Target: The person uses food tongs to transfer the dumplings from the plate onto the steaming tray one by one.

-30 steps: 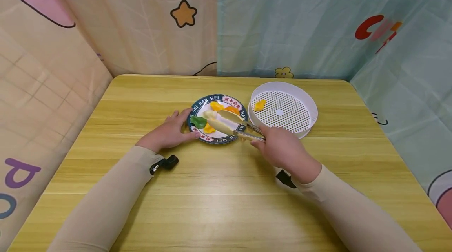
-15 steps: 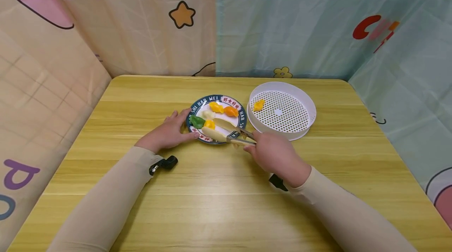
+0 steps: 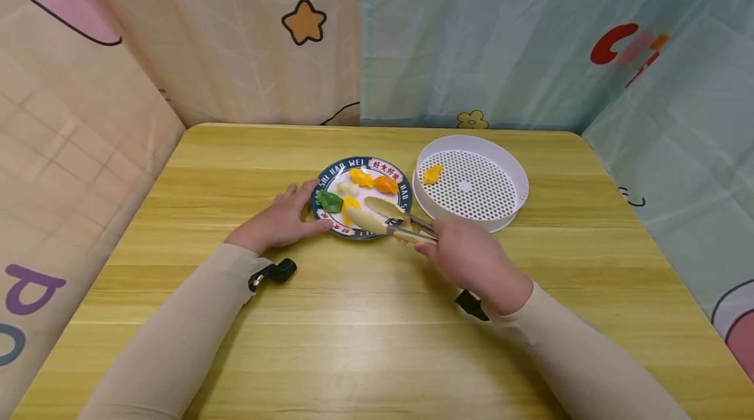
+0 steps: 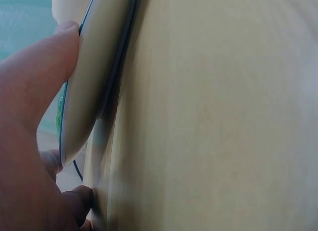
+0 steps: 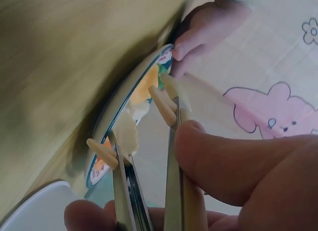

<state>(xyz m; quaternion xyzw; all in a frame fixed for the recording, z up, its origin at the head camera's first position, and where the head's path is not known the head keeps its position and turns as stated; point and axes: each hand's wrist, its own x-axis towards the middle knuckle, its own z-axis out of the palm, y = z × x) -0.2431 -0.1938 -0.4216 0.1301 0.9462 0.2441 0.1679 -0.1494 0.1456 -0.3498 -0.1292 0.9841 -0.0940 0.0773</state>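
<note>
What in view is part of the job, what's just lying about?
Likely the job:
beige-tipped metal tongs, held by the right hand
round white plate with blue lettered rim, left hand on its edge
green lump, white lump, orange lump, two yellow lumps on it
round white perforated tray with another yellow lump

Likely just surroundings:
pale wooden table
black wrist mounts
printed cream-and-blue curtains

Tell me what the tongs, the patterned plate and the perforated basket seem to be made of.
Tongs: metal arms, judging by the bright glints; beige tips look matte, perhaps silicone or plastic.
Patterned plate: smooth, with a crisp printed rim and faintly shining underside; ceramic or melamine, I can't tell which.
Perforated basket: probably smooth white plastic, judging by its thin, even wall and regular holes.
</note>
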